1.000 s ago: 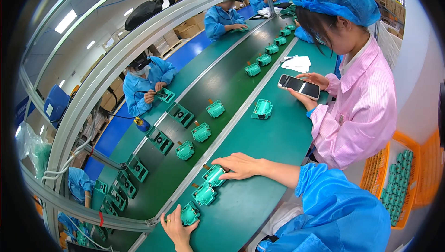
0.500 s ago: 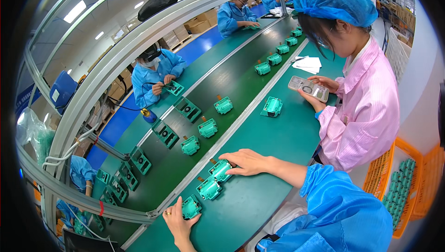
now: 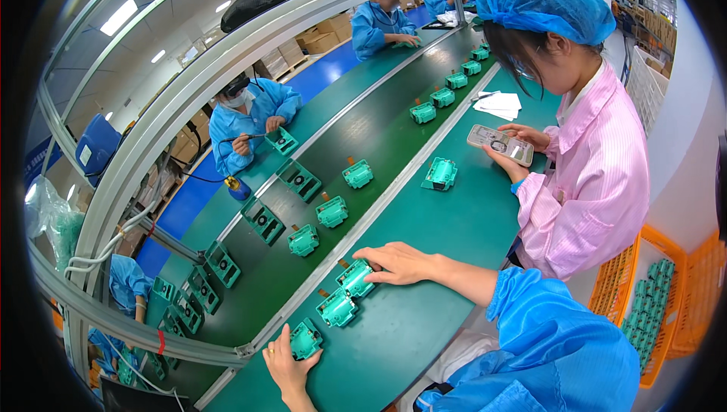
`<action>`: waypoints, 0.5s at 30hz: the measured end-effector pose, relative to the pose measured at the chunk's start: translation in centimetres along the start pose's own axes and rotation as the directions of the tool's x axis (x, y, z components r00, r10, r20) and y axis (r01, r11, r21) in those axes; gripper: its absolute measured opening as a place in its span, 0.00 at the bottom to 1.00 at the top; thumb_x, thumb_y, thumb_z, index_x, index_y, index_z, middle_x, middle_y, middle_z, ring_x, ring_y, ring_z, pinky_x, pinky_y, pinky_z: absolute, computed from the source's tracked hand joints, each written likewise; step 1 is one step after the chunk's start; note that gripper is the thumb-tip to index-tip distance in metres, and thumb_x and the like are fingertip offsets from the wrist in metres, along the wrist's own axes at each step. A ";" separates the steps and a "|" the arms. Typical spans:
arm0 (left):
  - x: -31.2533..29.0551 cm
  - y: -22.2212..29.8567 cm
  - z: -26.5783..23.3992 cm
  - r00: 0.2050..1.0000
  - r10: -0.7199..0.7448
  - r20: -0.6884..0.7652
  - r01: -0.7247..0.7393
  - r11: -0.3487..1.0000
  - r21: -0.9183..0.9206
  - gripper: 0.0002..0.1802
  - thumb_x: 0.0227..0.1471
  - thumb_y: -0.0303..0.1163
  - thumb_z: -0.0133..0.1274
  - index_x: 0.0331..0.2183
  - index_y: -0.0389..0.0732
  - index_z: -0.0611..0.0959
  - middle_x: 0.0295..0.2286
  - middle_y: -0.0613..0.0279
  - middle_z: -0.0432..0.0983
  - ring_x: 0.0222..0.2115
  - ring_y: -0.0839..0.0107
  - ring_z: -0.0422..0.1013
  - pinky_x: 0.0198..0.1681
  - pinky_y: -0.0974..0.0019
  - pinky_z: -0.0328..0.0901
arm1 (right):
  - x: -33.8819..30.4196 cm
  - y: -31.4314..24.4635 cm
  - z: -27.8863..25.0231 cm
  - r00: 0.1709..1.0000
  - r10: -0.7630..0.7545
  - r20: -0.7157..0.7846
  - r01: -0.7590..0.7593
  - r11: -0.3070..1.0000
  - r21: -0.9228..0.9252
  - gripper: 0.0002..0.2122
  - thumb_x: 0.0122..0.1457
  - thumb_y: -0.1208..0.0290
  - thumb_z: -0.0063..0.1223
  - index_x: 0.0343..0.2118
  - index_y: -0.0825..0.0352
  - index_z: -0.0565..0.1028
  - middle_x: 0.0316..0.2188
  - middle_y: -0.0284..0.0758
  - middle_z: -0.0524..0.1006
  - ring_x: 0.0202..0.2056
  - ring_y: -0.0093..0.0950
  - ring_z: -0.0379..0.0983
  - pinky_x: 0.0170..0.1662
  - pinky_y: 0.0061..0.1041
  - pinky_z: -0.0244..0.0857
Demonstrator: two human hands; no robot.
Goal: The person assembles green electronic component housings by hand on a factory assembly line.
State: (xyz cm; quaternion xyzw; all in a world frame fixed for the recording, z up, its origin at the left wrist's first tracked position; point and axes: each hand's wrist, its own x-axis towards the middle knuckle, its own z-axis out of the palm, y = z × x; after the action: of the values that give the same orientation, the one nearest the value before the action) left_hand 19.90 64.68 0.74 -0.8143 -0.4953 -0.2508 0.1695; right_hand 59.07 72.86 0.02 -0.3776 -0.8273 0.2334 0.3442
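Note:
On the near green worktop lie three green plastic housings in a slanting row. My left hand (image 3: 290,370) has thumb and fingers around the sides of the nearest housing (image 3: 306,338). The middle housing (image 3: 337,307), with a brown tab at its upper edge, lies untouched between my hands. My right hand (image 3: 400,263) reaches in from the right, its fingertips and thumb around the far housing (image 3: 354,279), which sits against the middle one. Both gripped housings rest on the worktop.
Beyond a metal rail, the dark green belt (image 3: 394,139) carries several housings and open green frames (image 3: 298,179). Another housing (image 3: 440,174) lies further right, near a person in pink holding a phone (image 3: 500,145). Metal framing (image 3: 204,348) crosses the left. Orange crates (image 3: 617,276) stand at right.
The view has shifted slightly. Across the belt, a person's hand with a thin tool has drawn back left from a green frame. My hands keep their hold on the same housings.

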 end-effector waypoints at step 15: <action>-3.5 8.8 -12.6 0.945 -0.239 -0.225 0.234 0.971 -0.048 0.54 0.24 0.43 0.81 0.55 0.36 0.77 0.41 0.57 0.83 0.35 0.60 0.75 0.42 0.58 0.67 | -0.4 0.5 0.0 0.988 0.146 -0.054 -0.145 0.989 0.031 0.23 0.62 0.71 0.54 0.61 0.64 0.68 0.31 0.44 0.77 0.34 0.44 0.75 0.39 0.39 0.68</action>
State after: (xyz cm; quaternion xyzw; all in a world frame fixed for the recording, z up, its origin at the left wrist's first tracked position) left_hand 23.39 51.62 8.77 -0.7164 -0.5638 -0.3666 0.1860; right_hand 59.51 72.81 -0.44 -0.4387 -0.7843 0.2585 0.3544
